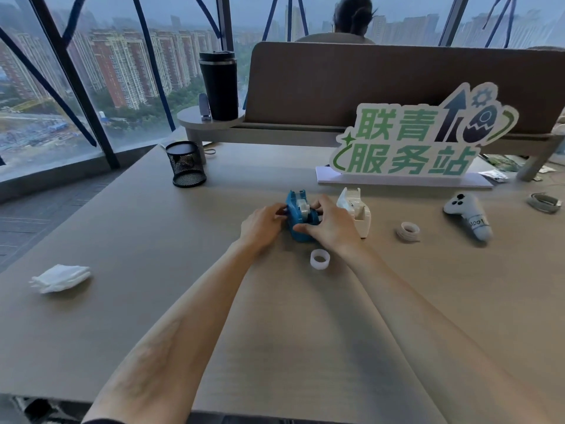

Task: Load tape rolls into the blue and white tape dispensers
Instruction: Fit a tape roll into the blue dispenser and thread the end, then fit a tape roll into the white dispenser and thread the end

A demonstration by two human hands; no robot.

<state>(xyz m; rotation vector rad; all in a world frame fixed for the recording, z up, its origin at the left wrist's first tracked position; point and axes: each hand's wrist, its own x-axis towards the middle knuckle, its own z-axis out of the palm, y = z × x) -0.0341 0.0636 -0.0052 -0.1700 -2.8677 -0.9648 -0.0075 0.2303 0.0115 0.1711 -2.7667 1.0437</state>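
Observation:
The blue tape dispenser [298,214] stands on the table [183,301] with a clear tape roll [303,207] seated in its middle. My left hand [261,223] grips its left side. My right hand [328,223] wraps its right side and near end, fingers touching the roll. The white tape dispenser [357,211] stands just to the right, partly behind my right hand. A loose clear tape roll [320,259] lies near my right wrist. Another tape roll [408,231] lies flat further right.
A black mesh pen cup [186,163] stands at the back left, a folded white tissue [59,278] at the near left. A white controller [467,214] and a green lettered sign [422,139] are at the right. A black tumbler [219,85] sits on a raised shelf; a person sits behind the divider.

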